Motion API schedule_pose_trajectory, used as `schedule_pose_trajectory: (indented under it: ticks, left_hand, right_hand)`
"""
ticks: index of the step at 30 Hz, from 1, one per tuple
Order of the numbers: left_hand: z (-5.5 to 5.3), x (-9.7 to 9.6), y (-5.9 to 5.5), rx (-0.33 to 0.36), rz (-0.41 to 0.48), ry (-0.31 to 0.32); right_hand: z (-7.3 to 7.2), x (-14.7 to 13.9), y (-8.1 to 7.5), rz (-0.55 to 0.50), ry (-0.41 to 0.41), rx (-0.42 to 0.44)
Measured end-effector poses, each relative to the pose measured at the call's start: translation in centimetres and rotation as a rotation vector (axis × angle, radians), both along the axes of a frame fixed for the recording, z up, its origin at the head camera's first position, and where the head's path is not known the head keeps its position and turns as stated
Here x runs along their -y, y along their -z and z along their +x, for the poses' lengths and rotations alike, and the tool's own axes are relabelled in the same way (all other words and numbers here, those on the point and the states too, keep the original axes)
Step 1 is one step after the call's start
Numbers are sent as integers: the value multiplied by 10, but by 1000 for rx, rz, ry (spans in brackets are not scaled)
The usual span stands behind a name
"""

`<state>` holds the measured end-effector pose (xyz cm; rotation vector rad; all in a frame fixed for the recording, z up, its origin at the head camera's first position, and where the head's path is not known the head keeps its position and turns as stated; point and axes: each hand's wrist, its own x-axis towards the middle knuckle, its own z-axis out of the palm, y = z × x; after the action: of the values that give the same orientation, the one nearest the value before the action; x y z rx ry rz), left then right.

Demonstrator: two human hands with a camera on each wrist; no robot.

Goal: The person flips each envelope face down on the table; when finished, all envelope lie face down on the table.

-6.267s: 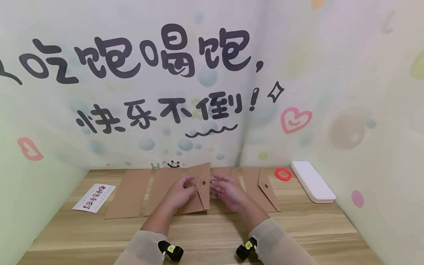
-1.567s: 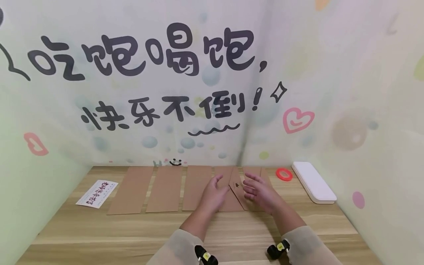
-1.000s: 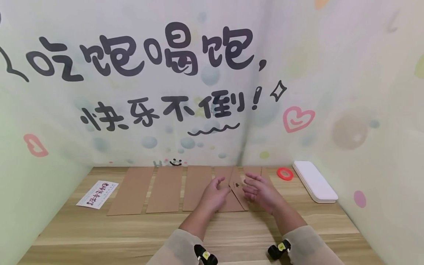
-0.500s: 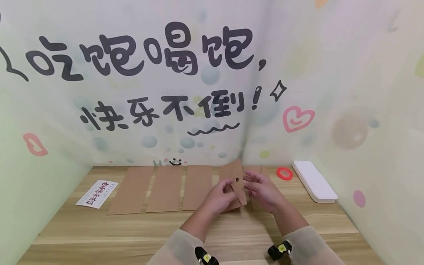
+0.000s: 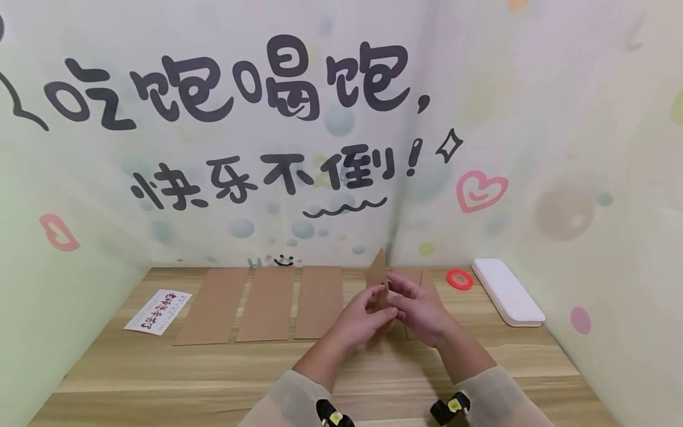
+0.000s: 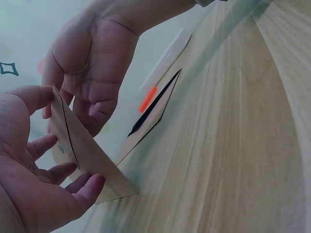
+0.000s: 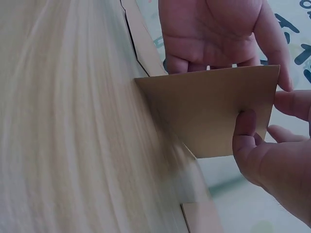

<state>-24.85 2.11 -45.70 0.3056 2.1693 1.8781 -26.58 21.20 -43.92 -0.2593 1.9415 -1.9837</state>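
A brown paper envelope (image 5: pixel 376 273) stands tipped up on edge between my two hands, its lower edge close to the table. My left hand (image 5: pixel 356 320) grips it from the left, thumb at its raised edge and fingertips on the flap side, as the left wrist view shows. From the right, my right hand (image 5: pixel 421 311) pinches the same envelope (image 7: pixel 209 111), with a finger flat on its plain face in the right wrist view. Another envelope (image 5: pixel 429 284) lies flap up behind my right hand, partly hidden by it.
Several flat brown envelopes (image 5: pixel 210 305) lie in a row to the left on the wooden table (image 5: pixel 224 379). At the far left is a white card (image 5: pixel 158 311) with dark red writing. A red tape roll (image 5: pixel 459 279) and a long white case (image 5: pixel 508 292) lie right.
Earlier my left hand held an envelope farther left; that place now has one lying flat. Since then my left hand has raised the fourth envelope from the table, and my right hand has closed on it.
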Motion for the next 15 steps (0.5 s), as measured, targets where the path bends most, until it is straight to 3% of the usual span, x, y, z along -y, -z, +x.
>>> schedule_pose_trajectory:
  ticks: [4, 10, 15]
  left_hand:
    - [1, -1, -2, -15, 17, -15]
    - [2, -2, -6, 4, 139, -57]
    - [1, -1, -10, -9, 181, -108]
  right_hand:
    - [2, 0, 0, 21, -13, 28]
    - [3, -1, 5, 21, -49, 73]
    - [1, -2, 11, 55, -70, 101]
